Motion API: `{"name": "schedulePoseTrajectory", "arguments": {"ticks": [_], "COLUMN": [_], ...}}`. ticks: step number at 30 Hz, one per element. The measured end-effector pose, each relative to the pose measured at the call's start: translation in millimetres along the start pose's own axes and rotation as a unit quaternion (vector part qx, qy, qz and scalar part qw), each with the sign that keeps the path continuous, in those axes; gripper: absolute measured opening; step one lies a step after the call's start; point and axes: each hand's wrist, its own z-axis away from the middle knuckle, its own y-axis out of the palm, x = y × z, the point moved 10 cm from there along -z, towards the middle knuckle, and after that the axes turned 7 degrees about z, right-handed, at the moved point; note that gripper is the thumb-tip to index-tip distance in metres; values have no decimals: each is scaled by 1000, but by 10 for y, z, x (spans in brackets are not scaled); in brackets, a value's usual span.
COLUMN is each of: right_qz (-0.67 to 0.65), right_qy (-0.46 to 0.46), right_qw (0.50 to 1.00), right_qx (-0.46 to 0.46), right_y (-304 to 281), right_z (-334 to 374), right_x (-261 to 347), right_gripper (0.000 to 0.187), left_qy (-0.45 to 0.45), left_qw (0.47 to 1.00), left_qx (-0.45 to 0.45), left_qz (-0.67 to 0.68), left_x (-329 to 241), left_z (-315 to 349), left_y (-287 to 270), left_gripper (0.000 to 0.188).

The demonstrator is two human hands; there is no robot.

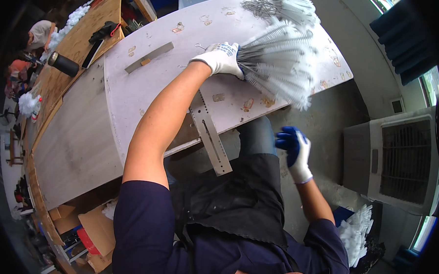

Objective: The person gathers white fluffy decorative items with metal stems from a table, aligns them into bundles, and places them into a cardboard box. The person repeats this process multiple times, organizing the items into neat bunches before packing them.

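Left hand (pixel 222 59) wrapped tight round wire stems (pixel 248 56) of white brush bundle (pixel 285 60) above table (pixel 122 92). Bundle's long axis runs rightward from it, bristles fanned. Right hand (pixel 294 152) half-curled, looks empty, off near edge, farther from stems.

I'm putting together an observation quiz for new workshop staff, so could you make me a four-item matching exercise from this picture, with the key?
Column one
1. Left hand
2. Right hand
3. Slotted metal bar
4. Black bottle

Column two
A. Juts out past the near edge of the white table
B. On the wooden tabletop, toward the upper left
C. Raised off the table, beyond its near edge, in a white and blue glove
D. Gripping a bundle of white bristled wires by one end

Right pairs: 1-D, 2-C, 3-A, 4-B
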Motion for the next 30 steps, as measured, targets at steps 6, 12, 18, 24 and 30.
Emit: {"name": "schedulePoseTrajectory", "arguments": {"ticks": [6,12,18,24,30], "right_qz": [-206,30,-369,-178,-36], "right_qy": [29,-160,110,-9,-84], "right_qw": [954,960,875,948,989], "right_qx": [215,226,294,262,113], "right_y": [1477,1865,2163,1962,1862], "right_z": [-196,-1021,-1055,-1134,-1060], "right_x": [162,161,16,80,678], "right_gripper": [55,48,39,34,31], "left_qy": [-44,-52,-66,-37,62], "left_qw": [999,998,996,983,936], "left_qx": [9,-1,43,-98,-243], "left_qz": [20,29,42,152,246], "left_x": [9,40,16,-12,-234], "left_z": [-31,-32,108,223,608], "left_y": [69,192,405,376,-218], "left_gripper": [101,104,125,120,112]}}
